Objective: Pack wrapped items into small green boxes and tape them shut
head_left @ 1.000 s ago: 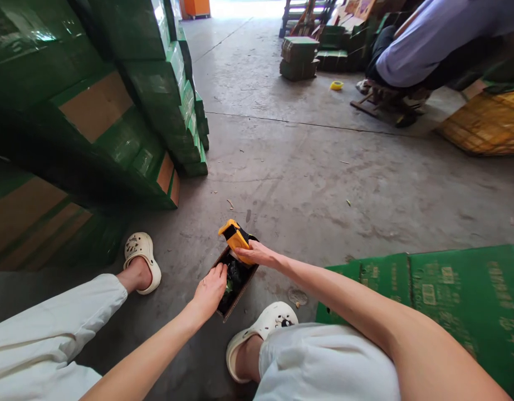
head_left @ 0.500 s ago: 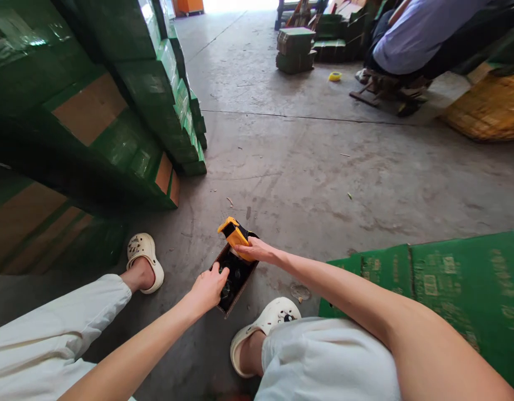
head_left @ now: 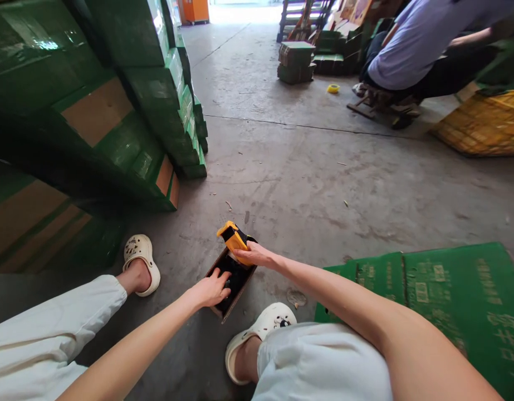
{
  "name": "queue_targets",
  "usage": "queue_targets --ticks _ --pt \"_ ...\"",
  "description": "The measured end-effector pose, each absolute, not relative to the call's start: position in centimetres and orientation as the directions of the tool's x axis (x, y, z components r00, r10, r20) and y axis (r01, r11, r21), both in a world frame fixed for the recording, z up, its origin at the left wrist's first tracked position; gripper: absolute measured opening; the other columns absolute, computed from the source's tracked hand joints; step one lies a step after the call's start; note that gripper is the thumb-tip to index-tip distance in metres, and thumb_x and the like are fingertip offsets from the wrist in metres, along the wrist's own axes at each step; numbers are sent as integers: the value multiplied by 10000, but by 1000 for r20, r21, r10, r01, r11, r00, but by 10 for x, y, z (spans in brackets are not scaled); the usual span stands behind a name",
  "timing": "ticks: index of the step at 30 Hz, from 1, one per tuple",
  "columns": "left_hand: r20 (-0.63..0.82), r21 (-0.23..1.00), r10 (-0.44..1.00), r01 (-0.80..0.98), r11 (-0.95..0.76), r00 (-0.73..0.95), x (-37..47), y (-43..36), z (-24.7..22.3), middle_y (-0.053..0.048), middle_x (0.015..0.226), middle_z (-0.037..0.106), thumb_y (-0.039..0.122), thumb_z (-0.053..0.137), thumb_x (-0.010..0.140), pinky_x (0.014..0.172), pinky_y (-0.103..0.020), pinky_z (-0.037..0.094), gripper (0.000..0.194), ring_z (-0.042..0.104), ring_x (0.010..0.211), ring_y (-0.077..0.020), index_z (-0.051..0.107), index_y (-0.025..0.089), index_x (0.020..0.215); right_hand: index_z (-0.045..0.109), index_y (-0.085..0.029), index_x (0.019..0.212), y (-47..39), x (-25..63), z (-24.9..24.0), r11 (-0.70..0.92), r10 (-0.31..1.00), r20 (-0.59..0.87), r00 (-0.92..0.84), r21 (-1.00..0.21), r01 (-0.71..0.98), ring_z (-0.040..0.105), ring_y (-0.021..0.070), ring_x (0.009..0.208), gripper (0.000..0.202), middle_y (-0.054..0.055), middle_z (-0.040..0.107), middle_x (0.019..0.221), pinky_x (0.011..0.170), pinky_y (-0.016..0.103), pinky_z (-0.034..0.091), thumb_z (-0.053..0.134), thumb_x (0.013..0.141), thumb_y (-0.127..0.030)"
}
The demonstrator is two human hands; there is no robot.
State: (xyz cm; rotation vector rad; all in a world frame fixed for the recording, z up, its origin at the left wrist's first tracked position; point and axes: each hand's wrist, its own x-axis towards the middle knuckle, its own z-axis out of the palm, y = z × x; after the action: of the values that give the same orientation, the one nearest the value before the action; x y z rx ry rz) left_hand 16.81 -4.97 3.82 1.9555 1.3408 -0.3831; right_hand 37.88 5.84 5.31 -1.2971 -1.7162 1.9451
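A small open cardboard box [head_left: 239, 301] stands on the floor between my feet, with dark, shiny contents that I cannot make out. My right hand [head_left: 259, 254] is closed around a boxy yellow-and-black item [head_left: 233, 238], tilted over the far end of the box. Its exact kind does not show. Over the near left side of the box, my left hand [head_left: 212, 289] has its fingers apart, the tips reaching inside above the dark contents.
Stacked green cartons [head_left: 152, 89] rise at the left. A flattened green carton [head_left: 449, 289] lies at the right. Farther off are a yellow tape roll [head_left: 333, 88], small green boxes [head_left: 296, 61], a seated person [head_left: 419, 50] and a yellow woven container [head_left: 482, 125].
My left hand's fingers have spread and reach farther over the box's inside. The yellow-and-black item stays in my right hand, almost in the same place. The camera view has tilted slightly.
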Motion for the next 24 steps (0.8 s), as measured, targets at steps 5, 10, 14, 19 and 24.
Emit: queue_targets --ticks 5,10,14,19,24 --pt "-608 349 700 918 -189 376 158 -62 34 -230 1508 477 144 487 972 1053 -428 537 665 681 1214 -306 301 159 1610 690 -141 955 55 375 47 -302 673 -439 -595 -898 321 549 147 718 323 30 634 790 606 225 467 761 838 -434" --pt "-519 139 785 940 -312 337 161 -73 37 -186 1552 490 41 410 944 1069 -513 512 681 511 1396 -364 424 256 1590 681 -134 1006 53 380 38 -286 668 -427 -609 -903 320 539 137 720 378 24 638 823 644 235 467 764 839 -462" --pt "-477 69 790 913 -402 384 163 -71 45 -228 1375 615 44 433 932 1136 -538 429 619 486 1387 -376 525 170 1531 684 -130 997 54 385 35 -248 691 -416 -591 -904 347 537 143 741 362 19 625 818 645 232 464 769 830 -440" --pt "-522 181 790 947 -264 321 150 -67 34 -127 1477 579 -34 412 861 1113 -368 480 796 571 1316 -251 420 255 1603 696 -132 985 55 385 35 -237 688 -409 -600 -907 347 540 148 749 320 27 626 826 622 229 463 744 840 -413" --pt "-471 467 787 869 -161 399 131 -57 18 -59 1617 493 -29 481 841 1243 -328 377 838 484 1472 -187 403 292 1612 678 -135 971 56 386 38 -249 662 -417 -623 -906 342 529 138 711 384 8 609 784 616 229 454 744 825 -485"
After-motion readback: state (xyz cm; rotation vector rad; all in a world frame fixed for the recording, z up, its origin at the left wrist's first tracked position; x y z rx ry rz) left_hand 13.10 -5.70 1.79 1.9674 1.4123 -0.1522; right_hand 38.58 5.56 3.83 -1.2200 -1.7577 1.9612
